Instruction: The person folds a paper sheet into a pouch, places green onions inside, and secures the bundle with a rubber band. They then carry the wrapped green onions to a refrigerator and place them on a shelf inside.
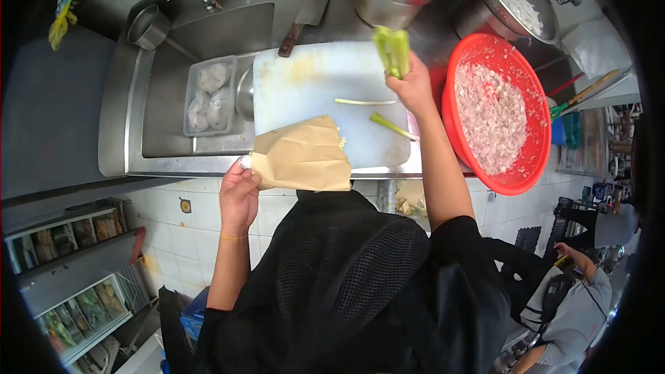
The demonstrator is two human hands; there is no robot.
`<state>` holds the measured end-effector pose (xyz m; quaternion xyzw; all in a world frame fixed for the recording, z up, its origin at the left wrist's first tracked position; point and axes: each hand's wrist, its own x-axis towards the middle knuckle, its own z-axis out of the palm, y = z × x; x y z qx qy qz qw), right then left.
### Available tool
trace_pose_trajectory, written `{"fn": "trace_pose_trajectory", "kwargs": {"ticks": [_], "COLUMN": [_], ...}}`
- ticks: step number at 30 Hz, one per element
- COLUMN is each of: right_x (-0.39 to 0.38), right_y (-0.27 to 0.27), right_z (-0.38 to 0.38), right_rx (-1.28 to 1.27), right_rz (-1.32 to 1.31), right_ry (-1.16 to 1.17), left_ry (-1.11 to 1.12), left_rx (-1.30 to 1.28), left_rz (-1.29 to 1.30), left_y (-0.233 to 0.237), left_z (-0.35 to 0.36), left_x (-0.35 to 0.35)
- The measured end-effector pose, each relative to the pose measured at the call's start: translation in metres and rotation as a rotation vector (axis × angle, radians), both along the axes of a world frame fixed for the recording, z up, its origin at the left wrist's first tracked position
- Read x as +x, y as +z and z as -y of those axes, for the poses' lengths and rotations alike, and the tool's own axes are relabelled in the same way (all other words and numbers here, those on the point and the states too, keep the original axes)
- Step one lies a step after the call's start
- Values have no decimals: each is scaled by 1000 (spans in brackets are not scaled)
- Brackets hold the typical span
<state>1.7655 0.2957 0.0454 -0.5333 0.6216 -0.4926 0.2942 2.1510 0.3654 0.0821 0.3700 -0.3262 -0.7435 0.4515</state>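
My left hand [240, 196] is closed on the corner of a brown paper piece [305, 156], which lies over the near left part of the white cutting board [284, 97]. Above the board's right side, my right hand [411, 84] grips a bunch of green stalks [393, 50]. A thin pale stalk [365, 102] and a green stalk piece [393, 127] rest on the board below that hand. Beyond the board's far edge lies a cleaver [306, 17] with a wooden handle.
A red basin [539, 114] of minced meat stands at the right, metal bowls [388, 7] of meat and white strips behind. The sink [163, 97] at the left holds a plastic container [210, 97] of bags. Another person [571, 305] is at lower right.
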Motion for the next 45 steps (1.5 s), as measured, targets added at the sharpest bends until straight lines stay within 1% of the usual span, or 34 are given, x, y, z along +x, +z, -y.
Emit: {"fn": "trace_pose_trajectory", "kwargs": {"ticks": [1, 2, 4, 5, 6, 8, 9, 13, 17, 19, 20, 22, 23, 25, 29, 31, 32, 34, 38, 40, 41, 43, 45], "right_x": [-2, -3, -5, -8, -10, -11, -7, -16, -13, -9, -11, -15, -16, -14, -11, -6, -7, -5, -5, 2, 3, 5, 5], "right_y": [1, 0, -12, -23, -38, -61, -55, -60, -62, -55, -56, -58, -58, -51, -34, -19, -23, -32, -37, -38, -37, -33, -39], "right_z": [-3, -4, -6, -4, -3, -2, -2, -2, 4, 4, 4, 4, 5, 8, 16, 19, 20, 24, 23, 24, 24, 23, 18], "right_rx": [-108, -108, -168, -160, -162, -154, -112, -58, -100, -177, -177, -84, -84, 142, 217, 356, 355, 112, 120, -36, -36, -187, -178], "right_rz": [220, 216, 389, 314, 312, 448, 389, 343, 381, 430, 429, 348, 347, 200, 103, -8, -10, 44, -4, 212, 213, 266, 255], "right_ry": [-22, -22, -109, -105, -106, -126, -189, -156, -178, -184, -183, -213, -213, -247, -237, -259, -257, -264, -263, -330, -325, -388, -395], "left_ry": [0, 3, 3, -6, -15, -25, -31, -22, -12, -10, -15, -22, -20, -16, -21, -24, -23, -12, -18, -10, -11, -12, -25], "left_rx": [1, -1, -4, -13, -23, -22, -22, -14, -8, -10, -12, -14, -16, -17, -11, -10, -18, -28, -15, -16, -17, -16, -26], "left_rz": [-4, -3, -5, -20, -34, -30, -26, -19, 8, 3, -4, -11, -7, -2, -8, -9, -8, -9, -15, -14, -15, -16, -16], "left_y": [0, 1, 1, 1, 1, 2, 3, 3, 1, 0, 1, 2, 2, 2, 1, -1, -2, -2, -4, -4, -4, -4, -4], "left_z": [0, 0, 1, 2, 3, 3, 5, 2, 2, 1, 1, 1, 2, 2, 1, 1, 1, 1, -1, -1, -2, -2, -1], "left_x": [-1, -2, -3, -3, -3, -3, -3, 0, 1, 2, 1, 0, -1, -1, 1, 1, 1, 1, 2, 4, 3, 3, 3]}}
